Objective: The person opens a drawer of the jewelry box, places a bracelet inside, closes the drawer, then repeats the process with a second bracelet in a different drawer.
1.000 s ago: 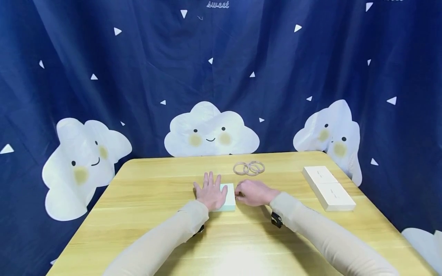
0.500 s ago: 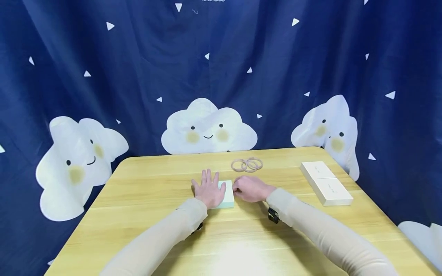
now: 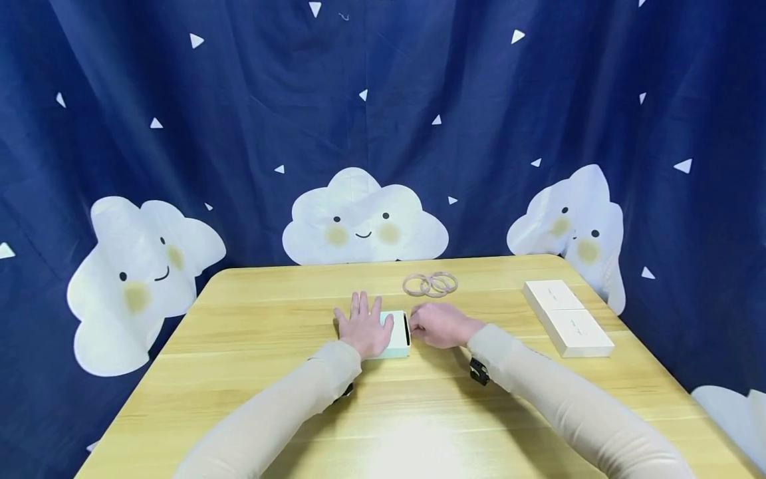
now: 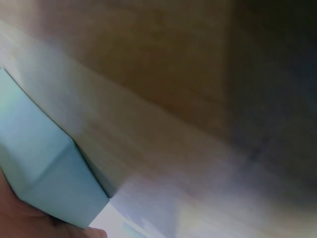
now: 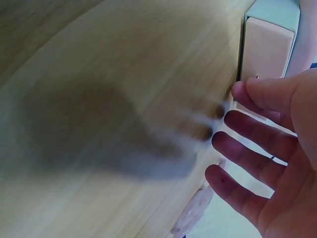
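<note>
A small mint-green drawer box (image 3: 395, 336) lies on the wooden table, partly covered by my left hand (image 3: 364, 332). That hand rests flat over its left part, fingers spread. A pale pink drawer front (image 5: 268, 47) fills the box's right end. My right hand (image 3: 439, 324) pinches at the drawer front with thumb and forefinger, the other fingers loosely bent away; the bit between the tips is hidden. A narrow dark gap shows at that end of the box in the head view. In the left wrist view, the mint sleeve (image 4: 42, 148) appears above the edge of a hand.
Several overlapping pinkish rings (image 3: 429, 285) lie behind my right hand. Two white boxes (image 3: 580, 332) stand end to end near the table's right edge. A dark blue curtain (image 3: 251, 100) with clouds hangs behind the table (image 3: 269, 313).
A dark gap has opened at the right end of the box as the drawer slides slightly right with my right hand. My left hand stays on top of the box.
</note>
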A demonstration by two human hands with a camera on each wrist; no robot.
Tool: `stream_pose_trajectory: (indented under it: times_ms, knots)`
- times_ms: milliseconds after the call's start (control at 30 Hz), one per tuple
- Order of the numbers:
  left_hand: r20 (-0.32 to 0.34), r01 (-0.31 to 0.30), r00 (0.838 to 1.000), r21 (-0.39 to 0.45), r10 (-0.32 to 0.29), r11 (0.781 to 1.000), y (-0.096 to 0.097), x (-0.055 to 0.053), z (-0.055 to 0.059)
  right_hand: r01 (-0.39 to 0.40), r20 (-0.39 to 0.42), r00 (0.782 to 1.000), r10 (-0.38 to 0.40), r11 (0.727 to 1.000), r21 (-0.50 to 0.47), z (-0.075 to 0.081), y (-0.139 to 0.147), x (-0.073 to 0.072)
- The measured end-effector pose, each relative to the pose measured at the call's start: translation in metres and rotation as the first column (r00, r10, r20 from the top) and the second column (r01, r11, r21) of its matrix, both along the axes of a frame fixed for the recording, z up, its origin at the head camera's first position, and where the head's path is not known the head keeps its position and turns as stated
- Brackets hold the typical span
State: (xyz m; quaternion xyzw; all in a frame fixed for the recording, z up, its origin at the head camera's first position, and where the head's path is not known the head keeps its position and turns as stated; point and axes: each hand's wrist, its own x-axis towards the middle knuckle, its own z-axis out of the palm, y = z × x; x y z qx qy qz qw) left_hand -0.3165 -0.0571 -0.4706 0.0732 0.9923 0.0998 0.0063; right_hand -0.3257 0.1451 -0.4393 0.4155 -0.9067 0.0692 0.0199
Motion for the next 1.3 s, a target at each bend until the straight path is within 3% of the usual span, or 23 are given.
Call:
stream_pose_trajectory:
  times_ms: [433, 867, 1300]
  knots:
    - [0.000, -0.003, 1.000, 0.030, 0.003, 1.000, 0.002, 0.005, 0.006, 0.007, -0.026, 1.000, -0.006, 1.000, 0.025, 0.002, 0.008, -0.001]
    - [0.035, 0.008, 0.999, 0.034, -0.009, 0.999, 0.003, 0.005, 0.001, -0.008, -0.058, 0.998, 0.007, 1.000, -0.013, -0.001, 0.027, 0.004]
    - [0.029, 0.001, 1.000, 0.040, -0.002, 0.999, -0.002, 0.005, 0.002, 0.047, -0.041, 0.998, -0.047, 0.999, -0.001, 0.001, 0.041, 0.004]
